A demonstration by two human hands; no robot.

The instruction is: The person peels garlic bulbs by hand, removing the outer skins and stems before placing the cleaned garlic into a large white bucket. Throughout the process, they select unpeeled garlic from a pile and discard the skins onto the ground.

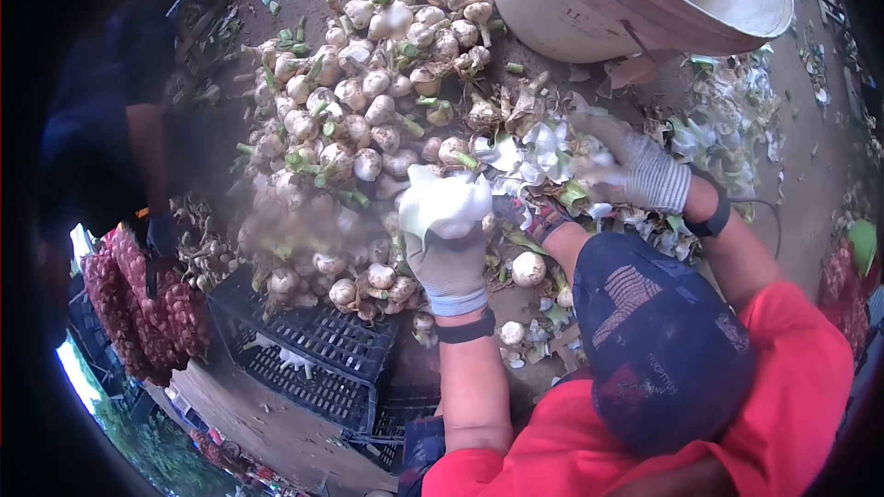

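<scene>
My left hand (447,248), in a pale work glove with a grey cuff, is closed round a white garlic bulb (446,202) with its peeled-back skin. My right hand (635,161), gloved too, is over the loose skins to the right, its fingers smeared by motion, so what they hold cannot be made out. A large heap of garlic bulbs (354,106) with cut green stems lies beyond and left of my left hand. White peeled skins (543,152) lie between my hands.
A big white tub (571,9) stands at the top right. Black plastic crates (313,364) are at lower left, near a red mesh sack of bulbs (143,304). Another person's arm (147,152) shows at the left. Scattered skins (727,120) lie at right.
</scene>
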